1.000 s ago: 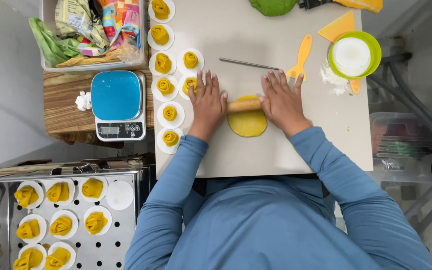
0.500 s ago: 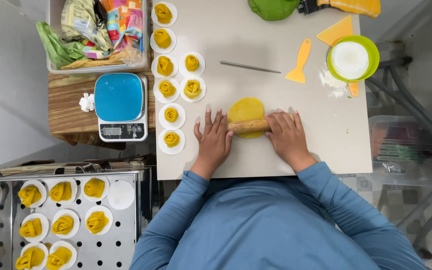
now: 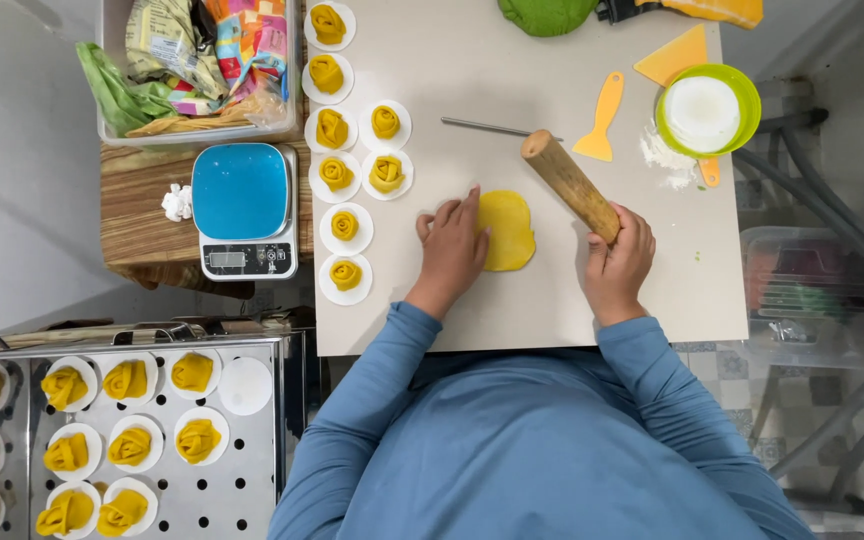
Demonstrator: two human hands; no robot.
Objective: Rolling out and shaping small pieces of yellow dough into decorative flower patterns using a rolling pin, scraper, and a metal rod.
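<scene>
A flat oval of yellow dough [image 3: 508, 230] lies on the beige table [image 3: 512, 90]. My left hand [image 3: 452, 250] rests flat on the dough's left edge, fingers spread. My right hand [image 3: 620, 262] grips the near end of a wooden rolling pin [image 3: 570, 184], lifted off the dough and angled up to the left. Both arms wear blue sleeves.
Several yellow rose-shaped dough pieces on white papers [image 3: 344, 180] line the table's left side. A blue kitchen scale [image 3: 245, 208] sits left. A perforated steel tray [image 3: 232, 470] holds more pieces. Orange scrapers [image 3: 602, 118], a thin metal rod [image 3: 487, 126], a green bowl of flour [image 3: 707, 110] and green dough [image 3: 547, 14] lie beyond.
Both hands were rolling the pin over the dough. Now the right hand has lifted the pin away to the right, and the left hand has come off it onto the dough.
</scene>
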